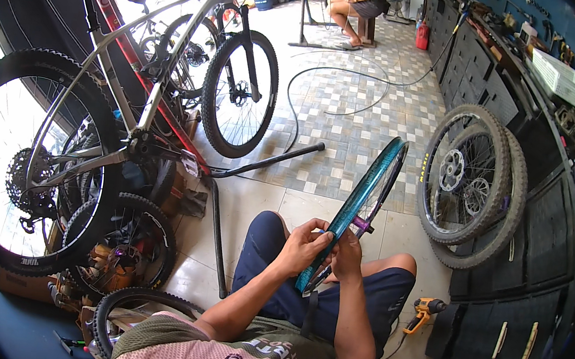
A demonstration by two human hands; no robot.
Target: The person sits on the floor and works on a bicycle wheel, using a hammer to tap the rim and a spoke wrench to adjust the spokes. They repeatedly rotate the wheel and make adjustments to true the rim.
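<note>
A bicycle wheel without a tyre (376, 172) stands tilted on edge in front of me, its lower end between my thighs. Shiny teal tape lines the outer channel of its rim, and a purple hub (362, 224) shows at the right among thin spokes. My left hand (304, 245) is closed at the near part of the rim, thumb and fingers pinching at the teal tape. Close beside it, my right hand (348, 255) grips the rim from the right side. The fingertips of both hands are partly hidden.
A mountain bike (113, 50) hangs on a repair stand (212, 235) at left. Two tyred wheels (464, 176) lean on dark cabinets (498, 277) at right. A yellow power tool (423, 314) lies by my right knee. A hose (299, 80) crosses the floor; a person (359, 2) sits beyond.
</note>
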